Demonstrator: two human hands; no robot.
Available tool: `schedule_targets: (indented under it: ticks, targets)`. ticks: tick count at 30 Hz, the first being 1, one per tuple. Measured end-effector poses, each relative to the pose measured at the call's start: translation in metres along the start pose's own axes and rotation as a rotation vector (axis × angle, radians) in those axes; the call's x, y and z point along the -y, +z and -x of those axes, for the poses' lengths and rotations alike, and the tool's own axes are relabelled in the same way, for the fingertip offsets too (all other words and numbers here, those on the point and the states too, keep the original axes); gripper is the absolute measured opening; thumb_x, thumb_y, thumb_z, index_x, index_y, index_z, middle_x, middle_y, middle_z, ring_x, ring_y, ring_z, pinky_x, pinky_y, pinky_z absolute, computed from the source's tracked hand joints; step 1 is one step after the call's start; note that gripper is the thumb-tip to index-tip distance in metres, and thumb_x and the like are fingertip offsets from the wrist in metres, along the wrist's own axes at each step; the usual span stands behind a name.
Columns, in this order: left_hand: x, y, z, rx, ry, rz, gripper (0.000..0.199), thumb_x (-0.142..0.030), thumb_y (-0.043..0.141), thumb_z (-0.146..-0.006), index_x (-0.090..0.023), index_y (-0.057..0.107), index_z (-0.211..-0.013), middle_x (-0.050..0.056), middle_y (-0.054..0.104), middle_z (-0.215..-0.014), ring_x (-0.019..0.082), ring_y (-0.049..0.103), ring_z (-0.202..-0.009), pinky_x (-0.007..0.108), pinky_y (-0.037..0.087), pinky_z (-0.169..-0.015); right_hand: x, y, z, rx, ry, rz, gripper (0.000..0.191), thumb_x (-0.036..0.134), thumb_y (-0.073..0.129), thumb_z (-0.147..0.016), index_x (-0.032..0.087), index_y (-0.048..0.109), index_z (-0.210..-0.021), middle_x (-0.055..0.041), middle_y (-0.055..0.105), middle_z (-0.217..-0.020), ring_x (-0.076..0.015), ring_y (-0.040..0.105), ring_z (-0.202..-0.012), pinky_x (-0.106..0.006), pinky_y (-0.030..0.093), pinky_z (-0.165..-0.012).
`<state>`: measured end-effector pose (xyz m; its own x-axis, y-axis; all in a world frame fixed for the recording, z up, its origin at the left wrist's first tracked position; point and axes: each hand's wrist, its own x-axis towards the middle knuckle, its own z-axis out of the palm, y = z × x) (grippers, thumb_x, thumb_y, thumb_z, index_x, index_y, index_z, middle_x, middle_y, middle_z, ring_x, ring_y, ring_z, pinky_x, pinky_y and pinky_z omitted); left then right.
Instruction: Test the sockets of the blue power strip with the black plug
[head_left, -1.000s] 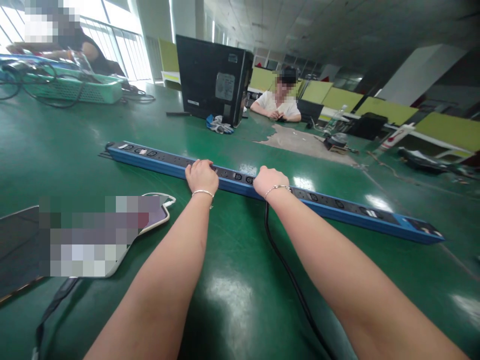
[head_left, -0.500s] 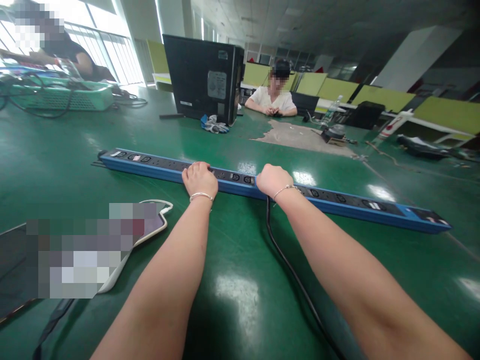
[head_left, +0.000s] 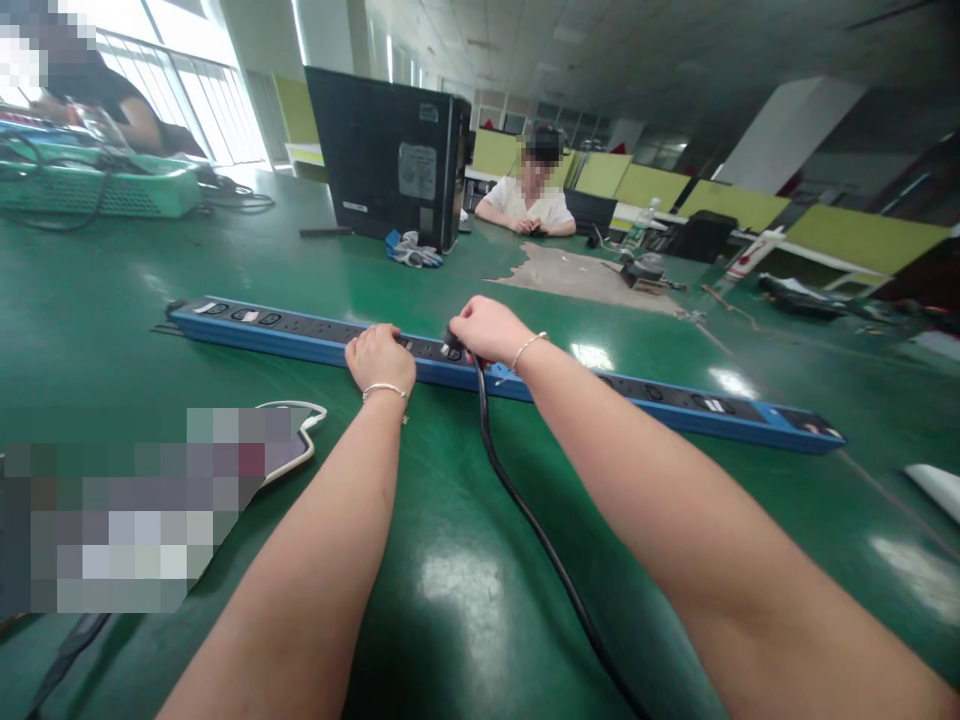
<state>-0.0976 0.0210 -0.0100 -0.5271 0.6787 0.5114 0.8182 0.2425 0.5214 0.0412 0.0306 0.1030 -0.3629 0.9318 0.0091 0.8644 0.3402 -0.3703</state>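
A long blue power strip (head_left: 300, 347) with a black face and rows of sockets lies across the green table. Over its middle, my left hand (head_left: 381, 360) is closed, the fingers wrapped over the top. My right hand (head_left: 491, 328) pinches a black plug (head_left: 453, 340) just above the sockets, to the right of my left hand. The plug's end points left and down, clear of any socket as far as I can see. From it a black power cable (head_left: 517, 495) runs down towards me, beneath my right forearm.
A black computer case (head_left: 382, 150) stands behind the strip with gloves (head_left: 412, 250) at its foot. Far left is a green basket (head_left: 157, 190) with cables. A pixelated item with a white cord (head_left: 319, 415) lies near left. Two people sit beyond the table.
My right hand has lifted and moved left along the strip, bringing the plug into sight. The view has shifted slightly; my left hand keeps its place on the strip.
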Motion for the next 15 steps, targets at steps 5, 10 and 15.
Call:
schedule_targets:
  ticks: [5,10,15]
  targets:
    - [-0.002,0.0,-0.004,0.011,-0.032,0.023,0.03,-0.011,0.041,-0.075,-0.019,0.063,-0.094,0.009,0.069,-0.097,0.023,0.058,-0.103,0.038,0.032,-0.092,0.014,0.034,-0.028,-0.016,-0.009,0.007,0.034,0.027,0.046,-0.079,0.007,0.06,-0.103,-0.0183,0.069,-0.095,-0.0242,0.066,-0.09,-0.027,0.049,-0.073]
    - [-0.004,0.001,-0.005,0.009,-0.047,0.044,0.031,-0.011,0.041,-0.076,-0.02,0.063,-0.096,0.008,0.069,-0.099,0.023,0.057,-0.104,0.038,0.031,-0.092,0.023,0.043,-0.039,-0.066,0.055,0.08,0.041,0.025,0.051,-0.075,0.007,0.057,-0.112,-0.0204,0.066,-0.105,-0.0273,0.065,-0.095,-0.032,0.05,-0.075]
    - [-0.005,0.001,-0.004,0.017,-0.062,0.029,0.029,-0.014,0.042,-0.077,-0.022,0.063,-0.095,0.007,0.069,-0.099,0.023,0.057,-0.104,0.039,0.031,-0.092,0.024,0.048,-0.052,-0.026,0.053,0.088,0.038,0.021,0.056,-0.072,0.01,0.063,-0.108,-0.0185,0.068,-0.099,-0.0269,0.064,-0.096,-0.032,0.05,-0.076]
